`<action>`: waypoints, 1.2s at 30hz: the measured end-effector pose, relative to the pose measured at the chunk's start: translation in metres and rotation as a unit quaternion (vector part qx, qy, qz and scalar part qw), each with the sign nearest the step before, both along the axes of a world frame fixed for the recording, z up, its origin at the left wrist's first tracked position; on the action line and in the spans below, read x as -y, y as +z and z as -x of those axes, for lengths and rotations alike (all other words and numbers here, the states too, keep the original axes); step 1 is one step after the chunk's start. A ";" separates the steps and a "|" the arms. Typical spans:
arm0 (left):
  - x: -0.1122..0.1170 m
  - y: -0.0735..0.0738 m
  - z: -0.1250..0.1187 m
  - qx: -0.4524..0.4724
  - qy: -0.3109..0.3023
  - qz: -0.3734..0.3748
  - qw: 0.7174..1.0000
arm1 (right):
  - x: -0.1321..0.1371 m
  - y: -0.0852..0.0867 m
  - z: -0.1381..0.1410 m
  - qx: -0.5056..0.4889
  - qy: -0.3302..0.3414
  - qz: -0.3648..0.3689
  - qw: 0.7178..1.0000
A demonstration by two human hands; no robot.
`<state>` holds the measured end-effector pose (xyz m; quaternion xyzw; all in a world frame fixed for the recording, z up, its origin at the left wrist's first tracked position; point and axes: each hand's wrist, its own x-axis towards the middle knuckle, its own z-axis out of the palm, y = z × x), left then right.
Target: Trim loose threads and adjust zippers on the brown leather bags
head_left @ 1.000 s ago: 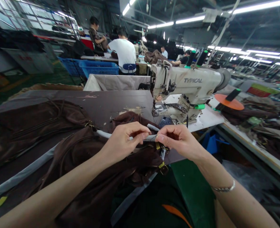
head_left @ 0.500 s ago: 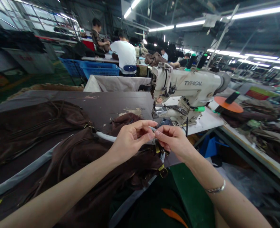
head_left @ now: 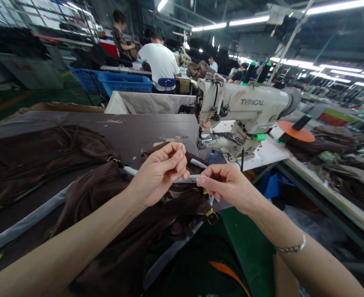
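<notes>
My right hand [head_left: 229,185] pinches a pale grey edging strip [head_left: 186,179] on the brown leather-like bag [head_left: 107,206], between thumb and forefinger. To its left, my left hand [head_left: 163,173] is closed, thumb pressed to its fingertips, just above the strip; anything in that pinch is too fine to make out. A brass zip with a metal buckle [head_left: 212,215] hangs at the bag's edge below my right hand. More of the bag's brown material lies spread to the left, with another grey strip [head_left: 30,218] running along it.
A sewing machine [head_left: 246,103] marked TYPICAL stands beyond my right hand, with green-topped thread cones and an orange disc [head_left: 296,131]. A light cloth-lined bin [head_left: 151,99] and a blue basket [head_left: 126,83] stand behind the brown tabletop [head_left: 132,123]. Several people work farther back.
My left hand has come away from my right, moving up and left, and its fingers have curled in. My right hand keeps its pinch on the strip, now drawn straighter.
</notes>
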<state>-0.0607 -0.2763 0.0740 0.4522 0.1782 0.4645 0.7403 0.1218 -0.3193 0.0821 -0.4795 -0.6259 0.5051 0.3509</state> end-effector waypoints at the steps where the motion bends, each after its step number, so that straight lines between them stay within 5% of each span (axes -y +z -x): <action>1: -0.002 -0.002 0.003 -0.012 0.005 0.000 1.000 | 0.002 0.000 -0.001 0.014 0.009 0.009 1.000; 13: -0.006 -0.033 0.018 -0.104 0.075 -0.032 0.991 | -0.003 -0.018 -0.024 0.201 -0.041 0.018 0.979; 22: 0.000 -0.047 0.018 -0.114 0.076 -0.032 0.990 | -0.003 -0.024 -0.022 0.136 -0.112 0.139 0.974; 30: 0.010 -0.050 0.027 -0.133 0.041 -0.044 0.989 | -0.019 -0.015 -0.018 0.067 -0.019 0.314 0.947; 36: 0.015 -0.053 0.034 -0.185 0.020 -0.075 0.980 | -0.023 -0.016 -0.008 0.074 0.063 0.356 0.929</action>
